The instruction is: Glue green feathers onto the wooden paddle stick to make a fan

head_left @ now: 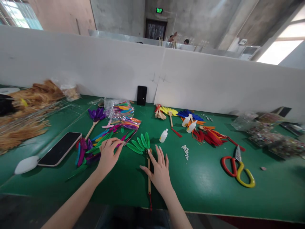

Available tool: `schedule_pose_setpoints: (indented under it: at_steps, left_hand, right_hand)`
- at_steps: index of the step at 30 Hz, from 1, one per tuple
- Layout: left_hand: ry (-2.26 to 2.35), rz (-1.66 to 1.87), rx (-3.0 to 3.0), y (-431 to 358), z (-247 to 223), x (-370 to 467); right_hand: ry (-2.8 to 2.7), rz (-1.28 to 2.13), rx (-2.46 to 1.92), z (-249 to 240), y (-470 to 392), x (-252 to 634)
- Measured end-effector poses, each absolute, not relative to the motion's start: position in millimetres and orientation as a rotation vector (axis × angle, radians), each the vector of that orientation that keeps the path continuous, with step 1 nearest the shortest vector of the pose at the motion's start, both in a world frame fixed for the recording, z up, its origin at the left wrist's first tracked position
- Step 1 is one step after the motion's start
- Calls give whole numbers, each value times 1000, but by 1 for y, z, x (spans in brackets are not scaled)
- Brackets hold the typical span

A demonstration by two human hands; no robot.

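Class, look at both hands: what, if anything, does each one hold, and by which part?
Neither grips anything: right hand presses the fan stick; left hand touches loose feathers.

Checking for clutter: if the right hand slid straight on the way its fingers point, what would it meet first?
Probably the small white glue bottle beyond the right hand; the green feather fan lies just left of that line.

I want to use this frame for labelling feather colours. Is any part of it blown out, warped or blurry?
Head view: the window at top right is blown out white; the white partition bows from wide-angle distortion; the packets at the right edge smear into blur. The centre is sharp and evenly lit: the green feather fan, left hand and right hand cast only soft shadows.
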State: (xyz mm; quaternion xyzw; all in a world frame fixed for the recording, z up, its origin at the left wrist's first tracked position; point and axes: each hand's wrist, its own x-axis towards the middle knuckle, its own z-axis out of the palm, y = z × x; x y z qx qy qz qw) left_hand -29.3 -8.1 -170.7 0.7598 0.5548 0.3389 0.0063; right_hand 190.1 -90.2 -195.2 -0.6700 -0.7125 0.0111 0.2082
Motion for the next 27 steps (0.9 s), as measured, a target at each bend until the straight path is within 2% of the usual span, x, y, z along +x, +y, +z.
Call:
schedule_pose_setpoints:
  at_steps: [13, 18, 27]
  left_hand:
    - [2033, 1054, 2331, -32, -179, -86]
    - [2148, 879, 2279, -42, -183, -98]
    - [2150, 621, 2322, -19, -174, -95]
  right_hand:
    - [-1776, 50, -1715, -190, -100, 195]
    - [-1615, 239, -1602, -194, -117, 200]
    - [-1695, 214, -1557, -205, -123, 202]
